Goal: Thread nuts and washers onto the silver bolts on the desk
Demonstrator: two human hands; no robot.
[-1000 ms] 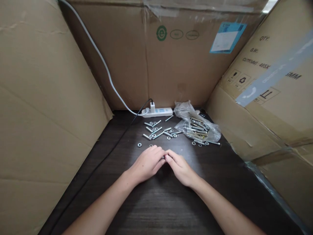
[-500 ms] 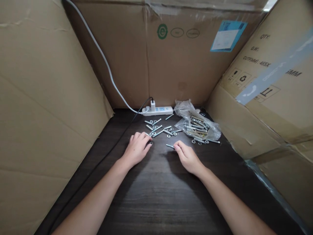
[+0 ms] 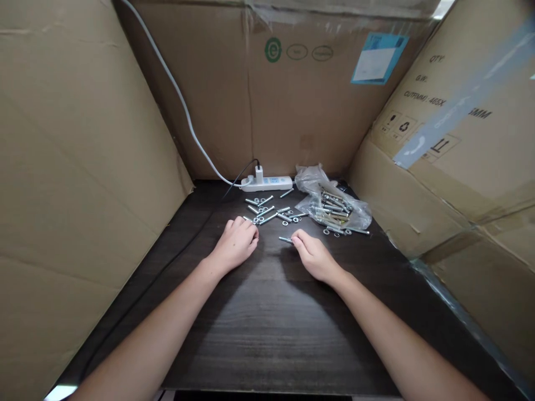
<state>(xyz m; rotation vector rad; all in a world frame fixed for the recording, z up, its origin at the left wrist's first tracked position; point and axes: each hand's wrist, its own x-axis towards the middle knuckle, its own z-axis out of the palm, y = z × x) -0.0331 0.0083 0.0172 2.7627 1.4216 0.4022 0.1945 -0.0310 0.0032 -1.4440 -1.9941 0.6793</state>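
My right hand (image 3: 313, 253) pinches a slim silvery bolt (image 3: 285, 239) between thumb and fingers, just above the dark tabletop. One end of the bolt points left out of the grip; the other end is hidden in the hand. My left hand (image 3: 236, 243) rests on the table to the left, its thumb and fingertips closed together. Whatever may be between those fingertips is hidden. Directly beyond the left fingers lie several loose bolts (image 3: 267, 211) with flat washers (image 3: 285, 223) and small rings scattered among them.
A clear plastic bag (image 3: 353, 211) full of bolts lies at the back right, with washers in front of it. Behind the loose parts sits a white power strip (image 3: 271, 184) with a plugged-in charger. A black cable (image 3: 184, 249) crosses the left side. Cardboard walls (image 3: 200, 100) enclose three sides.
My left thumb and fingers have closed together where a small ring lay, and that ring no longer shows. My right hand still holds the bolt. The camera view has shifted slightly.
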